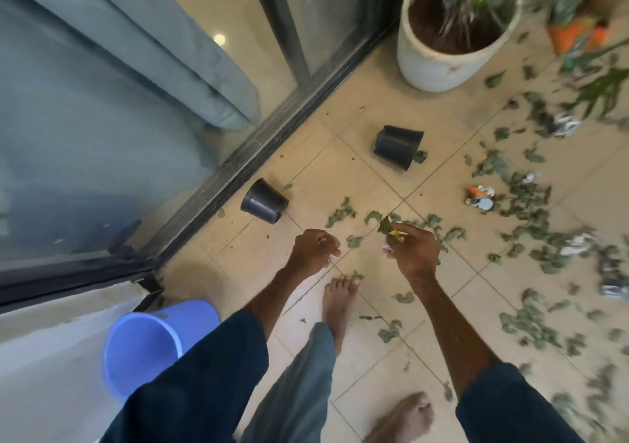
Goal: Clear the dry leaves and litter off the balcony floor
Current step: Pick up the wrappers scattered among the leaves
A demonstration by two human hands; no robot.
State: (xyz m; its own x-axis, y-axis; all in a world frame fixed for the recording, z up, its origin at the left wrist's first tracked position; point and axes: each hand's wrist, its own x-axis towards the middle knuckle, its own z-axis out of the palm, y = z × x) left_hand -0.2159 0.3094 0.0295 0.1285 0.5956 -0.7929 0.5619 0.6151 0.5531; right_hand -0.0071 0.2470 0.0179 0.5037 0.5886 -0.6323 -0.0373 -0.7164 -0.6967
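Leaves (524, 320) lie scattered over the balcony floor (374, 184), thickest to the right, with scraps of litter (480, 197) among them. The right hand (413, 250) pinches one leaf (385, 225) and a small yellowish scrap between thumb and fingertips. The left hand (315, 250) is loosely curled, and I cannot tell whether it holds anything.

The bucket (194, 311) stands low on the left, well apart from the main mess. That gap looks like the chief risk: a dry leaf held this lightly may crumble or slip on the way over and leave crumbs behind. Going piece by piece also means many trips. The bare foot (337, 306) sits right among the leaves, so a step could grind them into the tiles or land on something sharp in the litter. Two tipped pots (263, 201) lie near the path to the bucket and could be kicked.
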